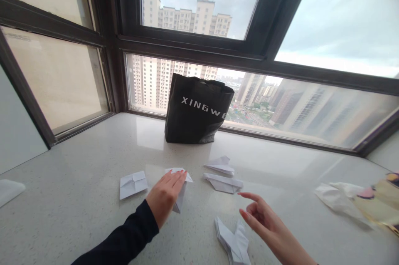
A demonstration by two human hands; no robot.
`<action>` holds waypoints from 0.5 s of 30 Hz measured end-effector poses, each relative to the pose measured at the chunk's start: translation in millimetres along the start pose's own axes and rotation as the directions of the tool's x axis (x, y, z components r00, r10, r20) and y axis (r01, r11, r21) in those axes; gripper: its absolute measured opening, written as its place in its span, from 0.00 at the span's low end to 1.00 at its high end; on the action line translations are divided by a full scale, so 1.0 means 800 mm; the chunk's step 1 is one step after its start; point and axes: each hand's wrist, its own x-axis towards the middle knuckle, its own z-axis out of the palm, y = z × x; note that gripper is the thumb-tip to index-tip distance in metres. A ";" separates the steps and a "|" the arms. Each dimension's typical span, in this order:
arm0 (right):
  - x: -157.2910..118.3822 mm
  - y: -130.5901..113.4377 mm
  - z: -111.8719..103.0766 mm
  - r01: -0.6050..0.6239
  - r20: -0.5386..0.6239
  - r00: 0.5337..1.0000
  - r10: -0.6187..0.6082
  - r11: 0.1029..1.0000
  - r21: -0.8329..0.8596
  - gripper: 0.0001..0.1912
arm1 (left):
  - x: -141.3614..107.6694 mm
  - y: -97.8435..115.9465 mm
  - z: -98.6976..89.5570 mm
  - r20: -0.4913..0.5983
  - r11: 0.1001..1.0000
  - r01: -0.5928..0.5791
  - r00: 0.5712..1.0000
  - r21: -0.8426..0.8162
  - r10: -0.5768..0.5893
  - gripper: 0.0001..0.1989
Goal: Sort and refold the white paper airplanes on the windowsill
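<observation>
My left hand [166, 192] is over a piece of folded white paper [181, 199], fingers close together on its far end and the thumb hidden. Paper corners show past the fingertips, and a long flap comes out below the hand. My right hand [264, 217] hovers empty, with index finger and thumb apart and the other fingers curled. Just beyond its index fingertip lies a flat folded paper strip [224, 183], with a pointed paper plane [220, 165] behind it. Below and left of the right hand is a stack of folded papers [232, 242].
A square folded paper [133, 184] lies left of my left hand. The black bag [198, 111] stands upright by the window. At the right edge are a crumpled white tissue [336, 200] and a partly visible colourful package [382, 202]. A white object [11, 191] shows at the far left.
</observation>
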 end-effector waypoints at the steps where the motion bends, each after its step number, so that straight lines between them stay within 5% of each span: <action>1: 0.003 -0.007 0.008 -0.004 0.023 1.000 0.003 0.999 0.034 0.27 | 0.001 0.011 -0.001 -0.059 0.997 -0.081 0.995 -0.020 0.079 0.21; 5: 0.016 -0.023 0.044 -0.062 0.133 0.990 0.035 0.977 0.203 0.34 | -0.002 0.049 -0.002 -0.109 0.955 -0.279 0.957 -0.099 0.268 0.17; 9: 0.029 -0.030 0.068 -0.052 0.207 0.978 -0.024 0.935 0.352 0.36 | -0.010 0.063 -0.007 -0.069 0.920 -0.327 0.945 -0.218 0.319 0.18; 15: 0.039 -0.028 0.076 0.013 0.144 0.987 -0.064 0.943 0.331 0.33 | -0.030 0.043 -0.001 -0.003 0.931 -0.034 0.999 -0.363 0.036 0.35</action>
